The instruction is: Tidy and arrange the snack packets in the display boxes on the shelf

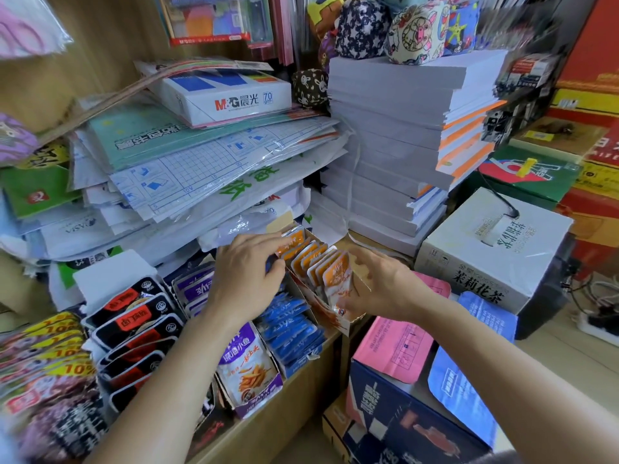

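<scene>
A row of orange snack packets [320,264] stands upright in a narrow display box [345,324] at the right end of the shelf. My left hand [246,279] is on the box's left side, its fingertips touching the rearmost orange packets. My right hand [385,286] is on the box's right side, fingers curled round the front packets and the box wall. To the left stand boxes of blue packets [291,333], purple packets [248,370] and black-and-red packets [134,326].
Yellow-labelled packets [40,349] lie at the far left. Behind the boxes lean stacked plastic-wrapped sheets [201,172] and a tall pile of white paper reams [395,145]. A white carton [492,249] and an open blue carton with pink flaps [402,390] stand right of the shelf.
</scene>
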### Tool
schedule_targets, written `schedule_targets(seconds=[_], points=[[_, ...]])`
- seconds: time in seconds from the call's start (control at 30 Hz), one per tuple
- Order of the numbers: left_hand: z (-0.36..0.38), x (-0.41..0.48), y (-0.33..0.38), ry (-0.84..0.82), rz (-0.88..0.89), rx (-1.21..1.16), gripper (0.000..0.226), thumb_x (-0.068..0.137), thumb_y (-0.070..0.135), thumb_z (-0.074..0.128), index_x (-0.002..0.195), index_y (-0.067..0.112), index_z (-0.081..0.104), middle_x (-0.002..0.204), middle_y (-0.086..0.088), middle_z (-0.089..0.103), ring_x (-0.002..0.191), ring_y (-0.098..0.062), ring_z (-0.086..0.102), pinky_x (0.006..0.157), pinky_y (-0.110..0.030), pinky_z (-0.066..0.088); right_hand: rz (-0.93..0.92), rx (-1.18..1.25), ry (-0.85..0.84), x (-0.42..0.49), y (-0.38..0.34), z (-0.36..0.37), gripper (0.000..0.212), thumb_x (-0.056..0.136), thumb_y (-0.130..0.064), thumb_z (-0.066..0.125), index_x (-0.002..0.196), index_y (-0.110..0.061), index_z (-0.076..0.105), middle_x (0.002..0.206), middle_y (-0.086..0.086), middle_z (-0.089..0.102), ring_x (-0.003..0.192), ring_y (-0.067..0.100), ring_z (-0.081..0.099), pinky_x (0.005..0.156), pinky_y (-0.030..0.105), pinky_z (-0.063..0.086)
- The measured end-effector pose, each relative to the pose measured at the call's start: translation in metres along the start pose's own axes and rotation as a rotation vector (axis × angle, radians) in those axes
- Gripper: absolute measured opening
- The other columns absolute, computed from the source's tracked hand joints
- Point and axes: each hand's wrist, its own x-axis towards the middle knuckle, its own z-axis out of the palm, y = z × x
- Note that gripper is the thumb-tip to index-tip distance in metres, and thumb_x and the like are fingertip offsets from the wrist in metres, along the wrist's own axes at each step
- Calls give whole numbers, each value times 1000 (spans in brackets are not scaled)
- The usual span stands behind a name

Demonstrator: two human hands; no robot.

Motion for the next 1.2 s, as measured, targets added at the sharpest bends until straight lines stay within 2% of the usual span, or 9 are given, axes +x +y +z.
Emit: schedule_targets(seconds=[0.13, 0.2, 0.33, 0.47, 0.67, 0.83, 0.97, 1.07, 1.2], points=[[-17, -28, 9, -23, 48, -56, 25, 94, 28, 65, 117, 30, 73, 118, 16, 68, 113, -5, 53, 89, -16, 31, -26, -179, -107, -14, 0, 0, 75, 67, -63, 75, 129, -30, 49, 117, -10, 64, 107, 14, 62, 90, 37, 53], [-19, -54, 16, -91, 103, -80, 26, 91, 38, 67, 117, 34, 73, 117, 21, 67, 111, 2, 52, 95, -13, 33, 8, -236, -79, -15, -1, 3, 69, 74, -55, 76, 131, -30, 47, 118, -11, 65, 110, 14, 61, 99, 43, 42], [-7, -91, 21, -269, 214, 60, 50, 85, 59, 63, 132, 42, 63, 140, 18, 58, 129, -6, 50, 107, -35, 39, 32, -174, -43, -16, -4, 11, 73, 74, -52, 76, 137, -31, 45, 116, -12, 65, 108, 16, 61, 100, 45, 34], [4, -93, 19, -300, 244, 236, 54, 81, 40, 81, 132, 37, 64, 140, 7, 60, 126, -19, 58, 101, -43, 46, 25, -93, -57, -18, -9, 17, 76, 73, -48, 81, 137, -29, 45, 116, -9, 64, 97, 13, 61, 96, 48, 47], [12, -90, 23, -188, 204, 223, 44, 80, 34, 82, 123, 36, 71, 131, 9, 66, 117, -18, 62, 96, -41, 48, 28, -18, -66, -20, -10, 23, 80, 71, -42, 87, 139, -29, 47, 117, -8, 66, 91, 9, 64, 74, 25, 56], [15, -88, 24, -183, 203, 216, 47, 81, 42, 79, 127, 36, 68, 135, 11, 63, 121, -17, 58, 99, -41, 44, 33, 6, -108, -19, -8, 16, 82, 73, -41, 86, 142, -28, 44, 127, -6, 63, 102, 13, 64, 85, 38, 59], [7, -89, 24, -158, 152, 75, 49, 81, 57, 66, 126, 35, 69, 131, 14, 64, 119, -11, 57, 100, -36, 44, 85, 224, -63, -14, -12, 7, 77, 85, -30, 77, 151, -23, 38, 142, -6, 53, 120, 14, 55, 92, 29, 51], [2, -88, 24, -124, 95, -31, 43, 86, 50, 68, 127, 34, 69, 130, 16, 64, 120, -7, 55, 100, -27, 42, 94, 397, -83, -9, -19, 9, 77, 92, -19, 69, 157, -28, 28, 150, -6, 46, 132, 14, 48, 84, 18, 47], [0, -89, 21, -211, 124, 30, 39, 88, 44, 71, 125, 34, 70, 129, 15, 65, 118, -9, 55, 101, -32, 42, 80, 398, -134, -3, -28, 14, 73, 95, -13, 64, 154, -37, 28, 132, -6, 58, 96, -3, 60, 65, 12, 49]])
